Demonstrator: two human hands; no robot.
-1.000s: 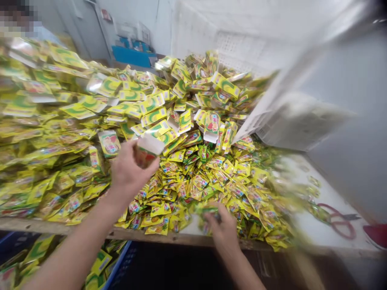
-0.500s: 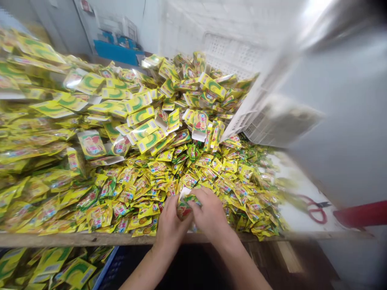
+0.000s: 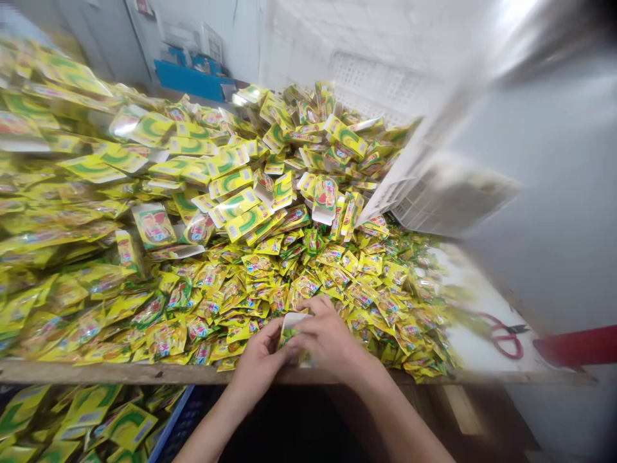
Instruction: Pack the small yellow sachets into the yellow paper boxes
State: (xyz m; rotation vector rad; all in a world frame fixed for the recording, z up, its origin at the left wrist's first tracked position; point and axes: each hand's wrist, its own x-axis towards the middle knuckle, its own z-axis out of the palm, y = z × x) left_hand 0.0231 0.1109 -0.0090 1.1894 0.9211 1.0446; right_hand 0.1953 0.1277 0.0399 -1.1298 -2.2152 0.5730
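Observation:
A small carton with a white flap is between my two hands at the table's front edge. My left hand is closed round its left side, thumb toward me. Bent over the carton from the right, my right hand has its fingers against the flap and the side, covering most of the carton. Just beyond my fingers lies a wide heap of small yellow and green sachets. Behind the sachets, many yellow printed cartons are piled up, some with white flaps standing out.
A tilted white plastic crate stands at the back right of the pile. Red-handled scissors lie on the right of the table near a red object. Below the wooden edge, a blue crate holds more yellow cartons.
My right hand's fingers have shifted across the carton's top, and the carton has tilted and come slightly nearer to me. My left hand has moved a little left.

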